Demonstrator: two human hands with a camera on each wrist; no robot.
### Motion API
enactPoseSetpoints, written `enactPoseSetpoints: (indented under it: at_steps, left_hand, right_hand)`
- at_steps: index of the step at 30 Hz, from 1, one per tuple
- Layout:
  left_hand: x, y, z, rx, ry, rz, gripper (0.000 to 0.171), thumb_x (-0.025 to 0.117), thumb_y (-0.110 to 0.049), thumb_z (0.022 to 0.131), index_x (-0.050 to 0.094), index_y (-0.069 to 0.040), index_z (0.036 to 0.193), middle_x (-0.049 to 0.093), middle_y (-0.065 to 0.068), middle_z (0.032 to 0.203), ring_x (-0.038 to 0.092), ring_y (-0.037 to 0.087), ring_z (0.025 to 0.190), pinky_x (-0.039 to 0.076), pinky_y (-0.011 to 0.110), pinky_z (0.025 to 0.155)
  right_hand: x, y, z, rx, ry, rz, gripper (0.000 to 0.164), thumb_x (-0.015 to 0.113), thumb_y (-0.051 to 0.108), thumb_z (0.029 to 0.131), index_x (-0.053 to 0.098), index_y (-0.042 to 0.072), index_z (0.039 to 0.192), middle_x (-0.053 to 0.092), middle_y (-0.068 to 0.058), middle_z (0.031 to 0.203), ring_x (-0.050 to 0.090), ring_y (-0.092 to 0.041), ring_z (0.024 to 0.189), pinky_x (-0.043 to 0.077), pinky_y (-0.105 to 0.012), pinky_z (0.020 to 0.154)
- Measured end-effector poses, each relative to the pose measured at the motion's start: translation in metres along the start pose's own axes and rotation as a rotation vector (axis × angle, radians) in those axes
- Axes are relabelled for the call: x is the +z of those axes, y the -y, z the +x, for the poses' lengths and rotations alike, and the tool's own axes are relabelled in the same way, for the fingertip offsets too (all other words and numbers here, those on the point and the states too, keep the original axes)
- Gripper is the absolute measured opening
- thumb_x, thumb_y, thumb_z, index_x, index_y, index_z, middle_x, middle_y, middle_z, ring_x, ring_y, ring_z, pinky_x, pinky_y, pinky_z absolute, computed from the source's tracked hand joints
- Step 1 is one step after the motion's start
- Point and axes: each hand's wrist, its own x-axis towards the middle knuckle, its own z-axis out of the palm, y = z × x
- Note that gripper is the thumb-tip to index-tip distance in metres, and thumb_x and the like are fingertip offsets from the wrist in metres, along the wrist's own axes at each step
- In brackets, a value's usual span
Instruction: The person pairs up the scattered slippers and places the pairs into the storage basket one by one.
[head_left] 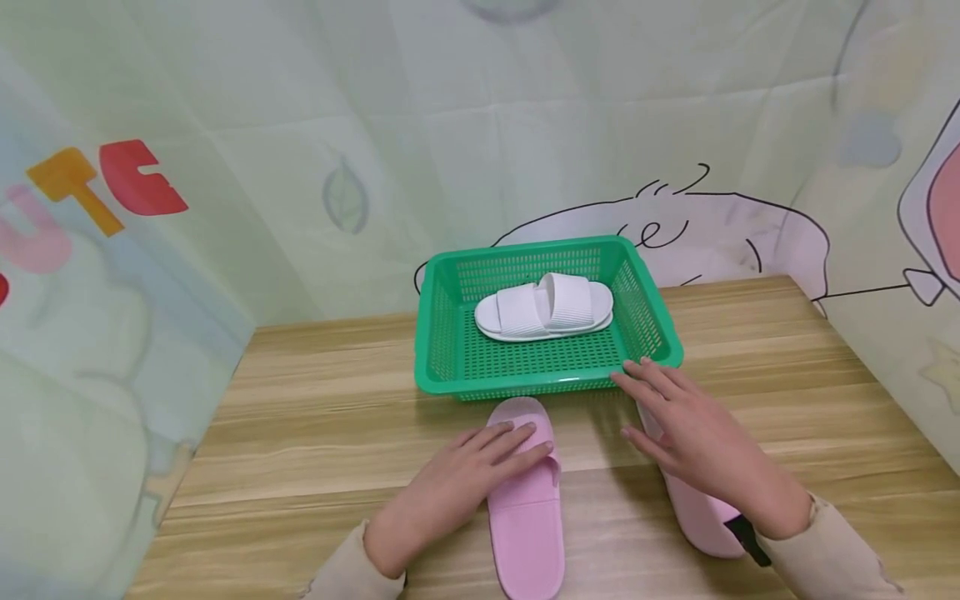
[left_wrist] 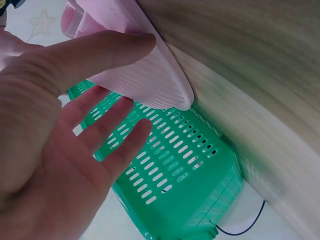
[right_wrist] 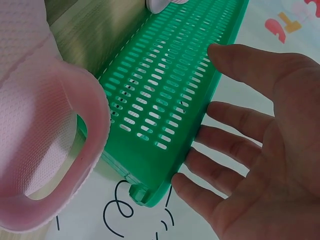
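Observation:
A pink slipper [head_left: 528,537] lies lengthwise on the table in front of a green plastic basket [head_left: 517,385]. My left hand [head_left: 457,479] is over its strap end with relaxed fingers; in the left wrist view the thumb overlaps the edge of that slipper [left_wrist: 150,75]. The other pink slipper [head_left: 701,517] lies to the right, partly hidden by my right hand [head_left: 697,433]. The right fingers are spread, with tips right at the basket's front right rim, and the right wrist view shows nothing gripped in that hand [right_wrist: 270,145]. A pair of white slippers [head_left: 570,304] rests inside the basket.
The wooden table [head_left: 322,400] carries the basket near its back edge. Behind and at both sides hangs a printed cloth [head_left: 420,125] with cartoon drawings and letters. A black strap [head_left: 746,537] shows at the right wrist.

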Motion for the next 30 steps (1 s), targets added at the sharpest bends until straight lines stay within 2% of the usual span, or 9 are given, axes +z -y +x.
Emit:
enactPoseSetpoints:
  at_steps: [11, 16, 22, 25, 28, 30]
  left_hand:
    - [-0.0016, -0.0015, 0.0005, -0.019, -0.006, -0.003, 0.067, 0.063, 0.000, 0.099, 0.047, -0.030, 0.158, 0.053, 0.001, 0.160, 0.048, 0.023, 0.148, 0.052, 0.049, 0.107]
    - [-0.0030, -0.0003, -0.0005, -0.011, -0.055, 0.007, 0.064, 0.064, 0.002, 0.097, 0.053, -0.030, 0.152, 0.054, 0.003, 0.158, 0.045, 0.026, 0.150, 0.051, 0.049, 0.108]
    - [-0.0024, 0.0016, -0.0023, 0.012, -0.089, 0.022, 0.076, 0.073, 0.005, 0.083, 0.057, -0.025, 0.151, 0.052, 0.005, 0.161, 0.042, 0.028, 0.153, 0.047, 0.048, 0.113]
    - [-0.0022, 0.0018, -0.0015, 0.018, -0.067, 0.036, 0.084, 0.081, 0.000, 0.075, 0.055, -0.020, 0.152, 0.052, 0.003, 0.161, 0.042, 0.026, 0.153, 0.045, 0.047, 0.115]
    - [-0.0025, 0.0015, -0.0006, 0.009, -0.033, 0.021, 0.088, 0.087, -0.007, 0.072, 0.053, -0.018, 0.153, 0.053, 0.000, 0.160, 0.045, 0.025, 0.151, 0.043, 0.048, 0.118]
    - [-0.0023, 0.0013, -0.0004, 0.005, -0.033, 0.003, 0.089, 0.087, -0.007, 0.071, 0.053, -0.018, 0.152, 0.056, -0.001, 0.157, 0.048, 0.025, 0.148, 0.043, 0.049, 0.118]
  right_hand:
    - [0.0007, 0.0008, -0.0006, 0.021, 0.014, 0.001, 0.065, 0.085, 0.021, 0.091, 0.059, 0.004, 0.149, 0.058, -0.020, 0.150, 0.051, -0.046, 0.142, 0.049, -0.065, 0.107]
    - [-0.0007, 0.0017, -0.0009, 0.035, 0.028, 0.004, 0.065, 0.084, 0.021, 0.092, 0.058, 0.004, 0.149, 0.057, -0.020, 0.151, 0.050, -0.047, 0.143, 0.050, -0.065, 0.106]
    - [-0.0008, 0.0013, -0.0008, 0.035, 0.030, 0.006, 0.066, 0.084, 0.021, 0.092, 0.058, 0.004, 0.150, 0.058, -0.020, 0.151, 0.050, -0.047, 0.143, 0.049, -0.065, 0.107]
    - [-0.0005, 0.0012, -0.0007, 0.037, 0.032, 0.006, 0.066, 0.084, 0.021, 0.092, 0.058, 0.004, 0.150, 0.057, -0.019, 0.151, 0.050, -0.047, 0.143, 0.048, -0.065, 0.108]
    - [-0.0005, 0.0015, -0.0005, 0.044, 0.038, 0.005, 0.066, 0.084, 0.021, 0.092, 0.058, 0.004, 0.150, 0.057, -0.020, 0.151, 0.049, -0.047, 0.144, 0.048, -0.065, 0.108]
    - [-0.0007, 0.0018, -0.0004, 0.049, 0.041, 0.004, 0.066, 0.084, 0.021, 0.092, 0.058, 0.004, 0.150, 0.057, -0.020, 0.152, 0.049, -0.047, 0.144, 0.048, -0.066, 0.108]
